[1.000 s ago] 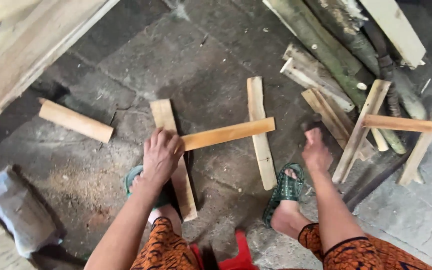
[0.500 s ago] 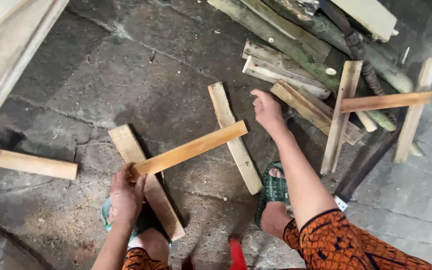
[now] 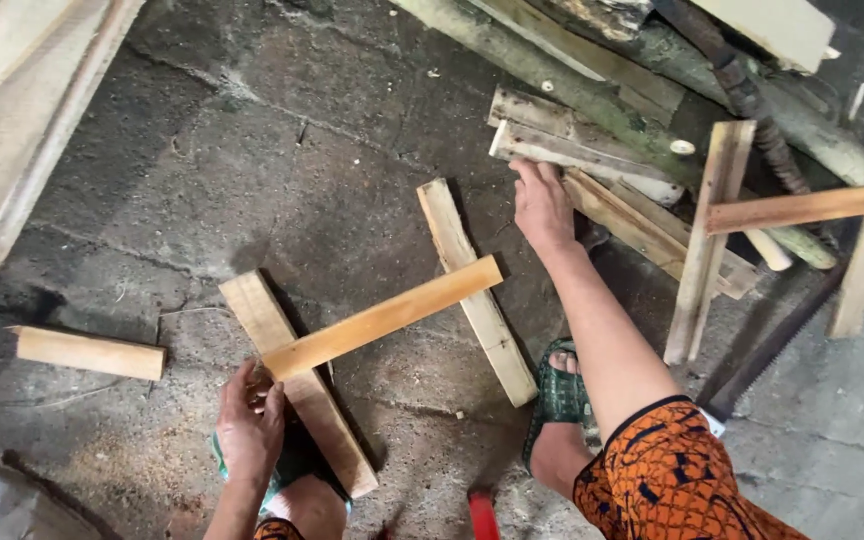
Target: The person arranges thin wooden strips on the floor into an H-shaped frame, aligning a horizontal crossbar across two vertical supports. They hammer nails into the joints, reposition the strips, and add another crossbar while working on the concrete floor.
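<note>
Two pale wooden slats lie on the concrete floor: a left slat [image 3: 297,390] and a right slat [image 3: 474,285]. An orange-brown crosspiece [image 3: 382,318] rests across both. My left hand [image 3: 249,428] sits at the crosspiece's left end, fingers touching it and the left slat. My right hand [image 3: 542,205] reaches far out to the scrap pile, its fingers on a whitish board [image 3: 577,155] there. Whether it grips the board I cannot tell.
A short wood block [image 3: 87,352] lies at the left. Planks [image 3: 12,130] lean along the left edge. A nailed wooden frame [image 3: 742,215] and a handsaw [image 3: 767,345] lie at the right, logs and boards behind. My sandalled foot [image 3: 560,395] stands by the right slat.
My right hand has reached farther out, from beside the right slat to the whitish board in the pile. My left hand stays at the crosspiece's left end. The view has shifted.
</note>
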